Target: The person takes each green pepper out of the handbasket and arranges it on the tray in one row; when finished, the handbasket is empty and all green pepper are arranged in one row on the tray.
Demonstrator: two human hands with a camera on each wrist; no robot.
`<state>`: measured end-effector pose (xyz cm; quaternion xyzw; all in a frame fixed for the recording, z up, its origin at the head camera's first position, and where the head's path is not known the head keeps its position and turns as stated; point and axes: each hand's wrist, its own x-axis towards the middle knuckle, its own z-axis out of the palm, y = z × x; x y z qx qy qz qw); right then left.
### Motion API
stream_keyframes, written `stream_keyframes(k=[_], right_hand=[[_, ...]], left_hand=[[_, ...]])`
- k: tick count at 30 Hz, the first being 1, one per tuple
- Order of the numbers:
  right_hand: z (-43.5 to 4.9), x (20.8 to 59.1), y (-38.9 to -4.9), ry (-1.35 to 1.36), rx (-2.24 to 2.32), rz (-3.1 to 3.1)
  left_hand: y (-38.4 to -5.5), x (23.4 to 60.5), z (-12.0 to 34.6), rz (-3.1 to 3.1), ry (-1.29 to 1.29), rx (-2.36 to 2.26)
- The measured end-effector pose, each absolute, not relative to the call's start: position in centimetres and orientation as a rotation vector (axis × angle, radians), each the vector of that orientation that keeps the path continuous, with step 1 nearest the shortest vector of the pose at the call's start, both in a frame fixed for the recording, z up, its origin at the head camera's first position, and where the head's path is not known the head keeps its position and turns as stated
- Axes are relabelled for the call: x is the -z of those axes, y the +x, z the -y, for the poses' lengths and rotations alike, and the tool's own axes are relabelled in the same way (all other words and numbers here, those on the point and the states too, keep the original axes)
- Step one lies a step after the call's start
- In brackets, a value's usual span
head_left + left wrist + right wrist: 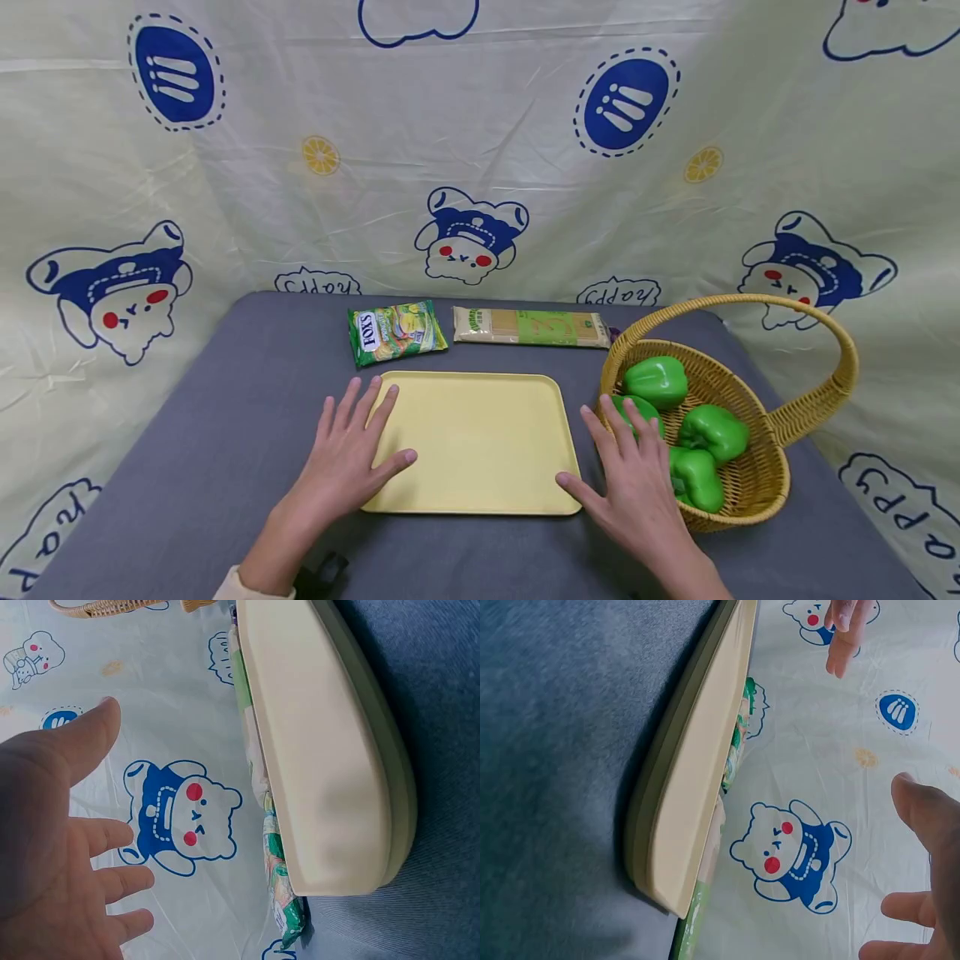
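Observation:
My left hand (347, 458) is spread with straight fingers over the left edge of a pale yellow tray (472, 442). By the tray's right edge, my right hand (637, 483) is spread too, with its fingers in front of a wicker basket (772, 492). Neither hand holds anything. In both wrist views the hands stand apart from the tray (315, 750), fingers extended. Inside the basket lie several green bell peppers (656, 382), one partly hidden behind the right fingers. Nothing lies on the tray.
Behind the tray lie a green printed packet (397, 332) and a long beige-and-green package (532, 327). The basket's tall arched handle (843, 367) rises at the right. A dark grey cloth (225, 417) covers the table, and a printed white curtain (480, 108) hangs behind it.

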<state>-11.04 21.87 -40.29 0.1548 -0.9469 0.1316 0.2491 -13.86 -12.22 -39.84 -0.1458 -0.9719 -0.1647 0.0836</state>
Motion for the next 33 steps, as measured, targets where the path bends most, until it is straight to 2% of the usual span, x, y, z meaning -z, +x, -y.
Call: stream_keyframes(k=[33], right_hand=[[-28.1,38.9,-9.2,0.349,-0.492,2.466]], left_hand=[[-15.1,40.6,14.5,2.93,-0.496,0.536]])
